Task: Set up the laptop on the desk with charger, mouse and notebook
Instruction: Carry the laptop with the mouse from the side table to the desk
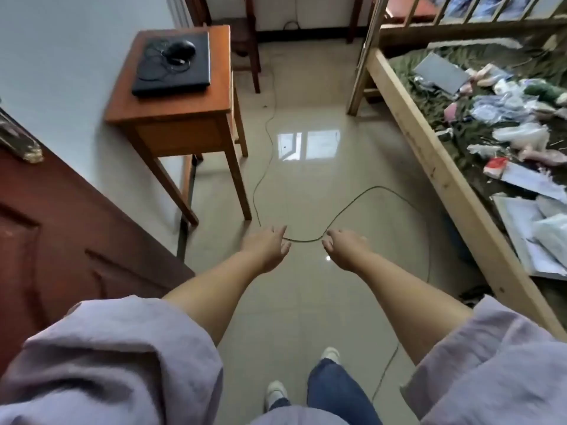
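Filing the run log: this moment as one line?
left hand open | right hand open | closed black laptop on brown wooden desk | black mouse atop laptop

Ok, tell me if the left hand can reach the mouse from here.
Probably not yet: the left hand hangs over the floor, well short of the desk where the mouse lies on the closed laptop. Nothing blocks the way.
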{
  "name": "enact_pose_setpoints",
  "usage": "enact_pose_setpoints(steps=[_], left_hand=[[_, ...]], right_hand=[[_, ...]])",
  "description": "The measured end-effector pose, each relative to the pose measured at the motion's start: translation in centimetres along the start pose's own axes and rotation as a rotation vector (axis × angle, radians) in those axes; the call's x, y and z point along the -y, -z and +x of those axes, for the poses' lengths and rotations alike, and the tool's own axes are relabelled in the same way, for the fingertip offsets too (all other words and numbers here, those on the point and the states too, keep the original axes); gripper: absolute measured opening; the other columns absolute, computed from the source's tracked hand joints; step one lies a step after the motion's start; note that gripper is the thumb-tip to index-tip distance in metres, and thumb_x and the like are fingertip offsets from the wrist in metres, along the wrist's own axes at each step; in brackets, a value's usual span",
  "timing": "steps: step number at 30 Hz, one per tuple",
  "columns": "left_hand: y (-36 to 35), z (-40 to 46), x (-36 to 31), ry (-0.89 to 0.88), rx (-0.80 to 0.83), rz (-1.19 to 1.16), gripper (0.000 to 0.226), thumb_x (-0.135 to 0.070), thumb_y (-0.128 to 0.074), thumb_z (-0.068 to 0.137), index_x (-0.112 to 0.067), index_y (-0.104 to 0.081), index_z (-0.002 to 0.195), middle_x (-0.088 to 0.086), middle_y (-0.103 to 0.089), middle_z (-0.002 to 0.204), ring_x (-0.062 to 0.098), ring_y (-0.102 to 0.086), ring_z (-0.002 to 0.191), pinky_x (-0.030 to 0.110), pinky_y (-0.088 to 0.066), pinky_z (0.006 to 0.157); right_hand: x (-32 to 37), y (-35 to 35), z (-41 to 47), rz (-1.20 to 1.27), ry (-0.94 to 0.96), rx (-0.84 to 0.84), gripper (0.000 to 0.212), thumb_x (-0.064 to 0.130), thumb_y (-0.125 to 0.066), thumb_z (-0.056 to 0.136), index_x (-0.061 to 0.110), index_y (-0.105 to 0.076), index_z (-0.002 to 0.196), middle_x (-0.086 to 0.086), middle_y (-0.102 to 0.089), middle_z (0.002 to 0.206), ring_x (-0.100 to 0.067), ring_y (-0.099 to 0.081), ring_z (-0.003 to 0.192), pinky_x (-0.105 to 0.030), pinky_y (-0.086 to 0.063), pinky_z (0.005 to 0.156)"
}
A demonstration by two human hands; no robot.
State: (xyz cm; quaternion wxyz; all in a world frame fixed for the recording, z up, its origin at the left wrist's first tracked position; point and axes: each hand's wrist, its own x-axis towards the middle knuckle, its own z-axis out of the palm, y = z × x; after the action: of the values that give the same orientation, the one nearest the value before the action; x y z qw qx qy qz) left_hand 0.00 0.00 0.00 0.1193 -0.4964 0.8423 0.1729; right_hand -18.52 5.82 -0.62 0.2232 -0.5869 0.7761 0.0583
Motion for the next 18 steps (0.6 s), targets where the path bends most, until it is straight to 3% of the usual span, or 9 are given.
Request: enact_pose_setpoints(steps=[7,14,18], left_hand=[[-2.3,5.4,-1.5,0.036,0.127,-0.037,0.052,-0.043,-0.034,0.095,-0.02,-0.029,0.141,0.012,-0.049,0.133,0.032,-0.049,0.119,0.044,-0.046,0.086],[1.5,15.9,-3.8,0.113,0.152,-0.094,0.05,-0.043,-0.033,0.096,-0.016,-0.034,0.138,0.015,-0.052,0.13,0.033,-0.05,0.12,0.044,-0.045,0.092],[3.9,20.9,-4.7,0.192,0.148,-0.17,0.049,-0.041,-0.033,0.097,-0.013,-0.036,0.137,0.014,-0.051,0.134,0.033,-0.05,0.122,0.044,-0.044,0.096]], right_hand=[[-4.1,-1.9,4.7,0.058,-0.012,0.114,0.04,0.036,-0.028,0.096,0.011,-0.048,0.121,-0.016,-0.054,0.123,-0.034,-0.052,0.109,-0.042,-0.046,0.087],[-9.1,3.8,14.5,0.024,0.068,0.119,0.04,0.035,-0.028,0.097,0.011,-0.048,0.122,-0.017,-0.052,0.126,-0.033,-0.051,0.114,-0.04,-0.045,0.089],[-11.9,8.1,20.4,-0.021,0.101,0.132,0.04,0.034,-0.026,0.097,0.013,-0.047,0.123,-0.014,-0.051,0.125,-0.031,-0.053,0.111,-0.036,-0.044,0.083]])
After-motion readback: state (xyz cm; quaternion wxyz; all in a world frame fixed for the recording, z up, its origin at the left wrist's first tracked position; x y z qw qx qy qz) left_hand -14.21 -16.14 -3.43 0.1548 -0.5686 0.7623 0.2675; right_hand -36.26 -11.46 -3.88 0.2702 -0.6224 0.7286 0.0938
